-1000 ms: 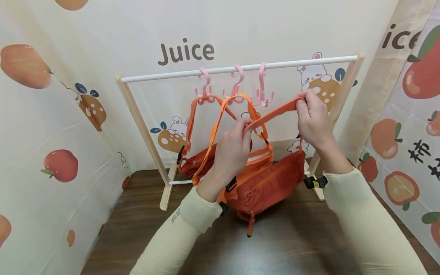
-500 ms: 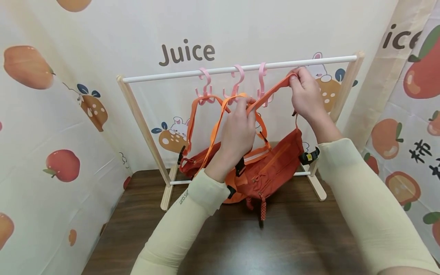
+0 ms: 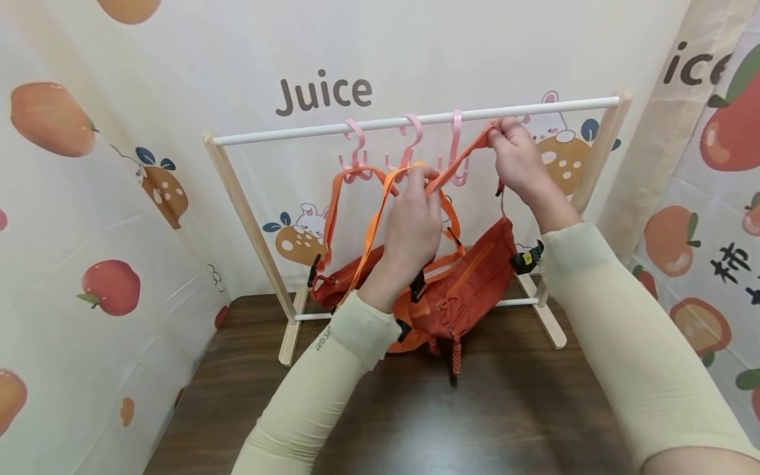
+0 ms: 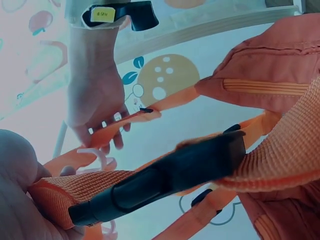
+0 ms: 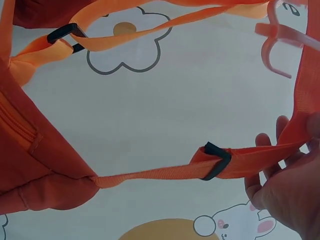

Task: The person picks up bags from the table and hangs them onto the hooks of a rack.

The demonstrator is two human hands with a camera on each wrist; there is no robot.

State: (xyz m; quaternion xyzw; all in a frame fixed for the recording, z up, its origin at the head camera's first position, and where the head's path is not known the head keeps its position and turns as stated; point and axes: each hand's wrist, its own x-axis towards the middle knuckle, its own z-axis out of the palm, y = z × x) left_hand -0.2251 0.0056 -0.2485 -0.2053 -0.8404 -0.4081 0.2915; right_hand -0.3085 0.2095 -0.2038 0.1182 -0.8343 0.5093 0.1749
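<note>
A rust-red bag [image 3: 475, 284] hangs from its orange strap [image 3: 458, 162], which both hands hold in the head view. My left hand [image 3: 413, 221] grips the strap in front of the middle pink hook [image 3: 411, 140]. Higher up, my right hand [image 3: 518, 160] pinches the strap just below the white rail, right of the right-hand pink hook [image 3: 456, 146]. The strap stretches across in front of that hook. In the left wrist view, a black buckle [image 4: 165, 180] lies beside my left hand [image 4: 20, 190]. The right wrist view shows my right hand [image 5: 287, 187] around the strap near a black slider [image 5: 216, 161].
A wooden rack with a white rail [image 3: 285, 132] stands on the dark table [image 3: 380, 422]. A red bag [image 3: 344, 280] hangs from the left pink hook [image 3: 356, 148]. An orange strap [image 3: 371, 227] hangs at the middle hook. Printed curtains surround the table.
Both hands have raised the strap toward the rail, and the right hand has also moved left. The rust-red bag has moved back with them, closer to the other bags.
</note>
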